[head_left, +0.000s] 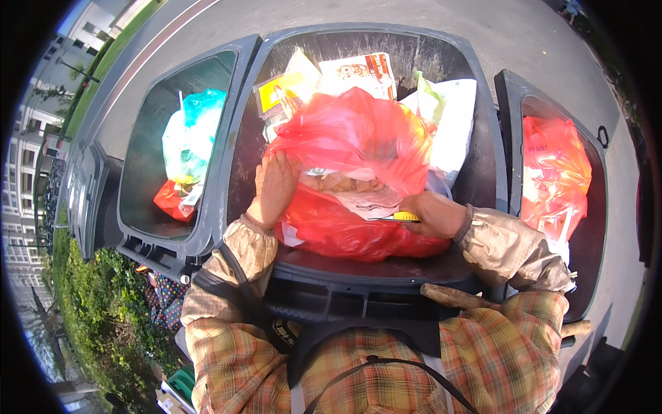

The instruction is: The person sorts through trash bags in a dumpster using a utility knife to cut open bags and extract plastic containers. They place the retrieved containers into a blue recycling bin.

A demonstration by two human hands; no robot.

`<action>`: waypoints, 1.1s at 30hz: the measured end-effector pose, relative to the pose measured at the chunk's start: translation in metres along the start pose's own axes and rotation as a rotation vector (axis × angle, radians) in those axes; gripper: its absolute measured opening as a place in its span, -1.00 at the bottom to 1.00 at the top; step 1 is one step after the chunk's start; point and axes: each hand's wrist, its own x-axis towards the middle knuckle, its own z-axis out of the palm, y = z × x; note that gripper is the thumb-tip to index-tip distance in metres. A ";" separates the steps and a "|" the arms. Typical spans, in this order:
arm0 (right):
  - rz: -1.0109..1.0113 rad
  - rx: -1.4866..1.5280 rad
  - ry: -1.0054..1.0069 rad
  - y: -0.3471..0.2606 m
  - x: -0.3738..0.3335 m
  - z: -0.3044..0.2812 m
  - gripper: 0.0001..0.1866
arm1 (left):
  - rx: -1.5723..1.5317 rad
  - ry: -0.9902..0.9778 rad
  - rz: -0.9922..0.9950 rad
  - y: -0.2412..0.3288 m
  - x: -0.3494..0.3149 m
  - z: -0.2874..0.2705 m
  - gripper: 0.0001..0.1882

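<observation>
A large red plastic rubbish bag [358,238] lies in the middle wheeled bin [241,165]. A wide opening in its side shows paper and brown scraps [338,183] inside. My left hand [277,185] is closed on the film at the left end of this opening. At the other end my right hand [436,215] is closed around a slim cutter [405,217] with a yellow part, its thin edge pointing left along the lower lip of the opening. The fingertips of both hands are partly hidden.
Behind the bag stand a yellow packet [279,90], a printed paper bag [358,71] and a white bag [452,124]. Neighbouring bins hold a white-and-teal bag [189,141] and another red bag [554,172]. A wooden stick [455,298] lies near the front rim. Shrubs [103,310] grow at the left.
</observation>
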 end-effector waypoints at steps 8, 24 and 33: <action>0.047 -0.196 -0.098 0.012 -0.035 -0.013 -0.80 | -0.298 -0.221 -0.353 -0.062 0.011 0.049 -0.73; 0.119 0.779 0.325 0.008 0.085 -0.029 -0.84 | -0.721 0.135 0.231 0.069 0.032 -0.069 -0.74; 0.318 0.098 0.562 0.097 0.087 -0.044 -0.72 | -1.064 -0.736 0.464 0.097 -0.014 -0.048 -0.76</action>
